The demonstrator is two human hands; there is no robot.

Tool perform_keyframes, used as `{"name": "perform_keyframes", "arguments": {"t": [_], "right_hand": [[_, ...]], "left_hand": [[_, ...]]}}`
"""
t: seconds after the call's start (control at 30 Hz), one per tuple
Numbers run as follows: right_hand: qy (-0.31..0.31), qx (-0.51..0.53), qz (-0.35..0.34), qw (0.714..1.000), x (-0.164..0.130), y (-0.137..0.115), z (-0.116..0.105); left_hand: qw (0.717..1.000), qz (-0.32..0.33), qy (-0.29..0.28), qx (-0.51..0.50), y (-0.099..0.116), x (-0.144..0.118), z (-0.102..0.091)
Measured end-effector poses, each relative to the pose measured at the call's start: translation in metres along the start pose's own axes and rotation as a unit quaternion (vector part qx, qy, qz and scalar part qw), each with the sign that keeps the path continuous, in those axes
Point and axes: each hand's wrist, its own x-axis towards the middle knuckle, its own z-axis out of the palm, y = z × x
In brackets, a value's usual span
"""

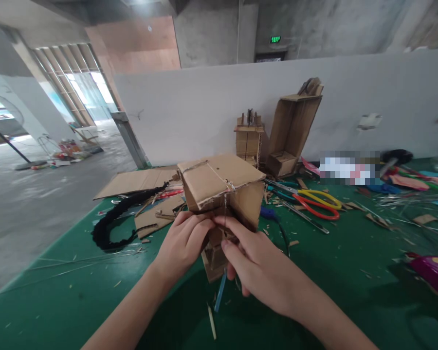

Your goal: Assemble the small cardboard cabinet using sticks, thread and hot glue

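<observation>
Daylight floods in from the open bay [87, 95] at the far left, which is blown out to near white. The concrete floor [29, 204] below it shows a pale glare. The rest is evenly and softly lit, with only faint shadows on the green table [350, 272]. The wide lens bends the wall [277, 102] and table edges. Focus is fair in the middle and softer toward the corners. Two patches are pixelated, one at the left edge and one at the right by the wall.

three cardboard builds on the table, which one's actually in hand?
The boxy cardboard piece at the near centre, tied with string: left hand and right hand both grip its underside. The tall open box and small slotted block stand untouched against the white wall.
</observation>
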Motion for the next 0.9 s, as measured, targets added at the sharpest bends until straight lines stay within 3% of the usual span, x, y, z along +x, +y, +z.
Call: {"name": "perform_keyframes", "arguments": {"t": [0.4, 0.57, 0.9], "right_hand": [[0.045, -0.131, -0.016, 0.990, -0.001, 0.005, -0.001], [0.046, -0.112, 0.008, 0.993, -0.006, 0.006, 0.001], [0.038, 0.020, 0.054, 0.998, -0.009, 0.007, 0.004]], "left_hand": [[1.000, 0.019, 0.004, 0.002, 0.003, 0.004, -0.001], [1.000, 0.028, 0.005, 0.005, 0.005, 0.003, -0.001], [1.000, 0.016, 0.000, 0.003, 0.007, 0.001, 0.000]]}}
